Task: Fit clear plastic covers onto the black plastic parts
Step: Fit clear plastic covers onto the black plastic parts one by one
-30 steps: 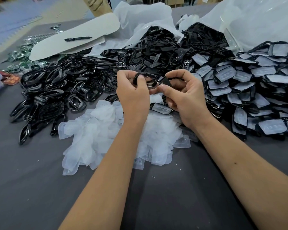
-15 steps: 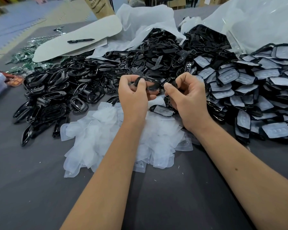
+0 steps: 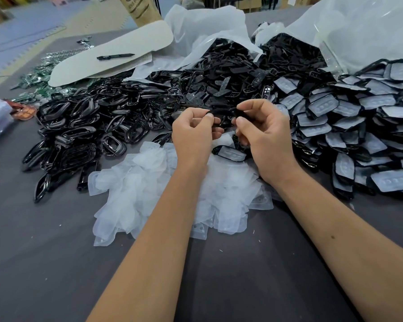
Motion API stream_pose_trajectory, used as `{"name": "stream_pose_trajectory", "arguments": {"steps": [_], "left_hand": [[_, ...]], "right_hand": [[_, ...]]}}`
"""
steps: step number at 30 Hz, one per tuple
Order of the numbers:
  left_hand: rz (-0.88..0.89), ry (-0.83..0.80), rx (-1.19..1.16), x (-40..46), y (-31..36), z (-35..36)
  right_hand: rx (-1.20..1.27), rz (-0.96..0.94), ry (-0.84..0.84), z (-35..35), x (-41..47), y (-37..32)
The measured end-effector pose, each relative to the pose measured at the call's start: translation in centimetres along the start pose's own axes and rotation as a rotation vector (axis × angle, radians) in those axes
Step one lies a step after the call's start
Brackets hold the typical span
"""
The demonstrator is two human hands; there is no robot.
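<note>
Head view: left hand [image 3: 192, 133] and right hand [image 3: 264, 133] raised side by side over the grey table [image 3: 44, 263], both clenched on one small glossy black plastic part [image 3: 221, 112], a thin, dark, ring-like frame seen nearly edge-on. Pinched at its left end between left thumb and forefinger, at its right end under the curled right fingers [image 3: 251, 105], thumb pressed up against it. Spanning the gap between the two hands, well clear of the tabletop. Not clear whether a cover already sits in it: too small and dark to tell. Directly below the grip, a loose heap of clear, milky plastic covers [image 3: 135, 194], thin, soft-edged, overlapping, some showing small round dimples. Just under the right hand, a single black part with a pale cover fitted [image 3: 229, 154], lying on that heap. Left of the grip, a spread pile of bare black oval frames [image 3: 79, 133], shiny, open in the middle. Beyond the grip, a mound of flatter black pieces [image 3: 221, 73] spilling from white plastic bags [image 3: 203, 29]. Right of the grip, a wide layered stack of black parts with frosted covers on [image 3: 358, 122], each cover showing three raised bumps. Far left and beyond, a pale cardboard sheet [image 3: 116, 49] carrying a black pen [image 3: 115, 56].
</note>
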State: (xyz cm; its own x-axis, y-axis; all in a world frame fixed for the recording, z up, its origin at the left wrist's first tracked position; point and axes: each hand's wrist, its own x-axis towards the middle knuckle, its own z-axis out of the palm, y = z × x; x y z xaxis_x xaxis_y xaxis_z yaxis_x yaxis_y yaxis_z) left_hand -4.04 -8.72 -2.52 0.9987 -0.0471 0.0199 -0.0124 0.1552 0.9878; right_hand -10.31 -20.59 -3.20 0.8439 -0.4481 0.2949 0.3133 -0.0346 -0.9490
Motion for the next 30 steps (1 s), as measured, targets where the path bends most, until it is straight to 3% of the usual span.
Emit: {"name": "stream_pose_trajectory", "arguments": {"steps": [30], "left_hand": [[-0.029,-0.08,-0.06,-0.2,0.2,-0.1]], "right_hand": [[-0.398,-0.115,0.076,0.2,0.1,0.7]]}}
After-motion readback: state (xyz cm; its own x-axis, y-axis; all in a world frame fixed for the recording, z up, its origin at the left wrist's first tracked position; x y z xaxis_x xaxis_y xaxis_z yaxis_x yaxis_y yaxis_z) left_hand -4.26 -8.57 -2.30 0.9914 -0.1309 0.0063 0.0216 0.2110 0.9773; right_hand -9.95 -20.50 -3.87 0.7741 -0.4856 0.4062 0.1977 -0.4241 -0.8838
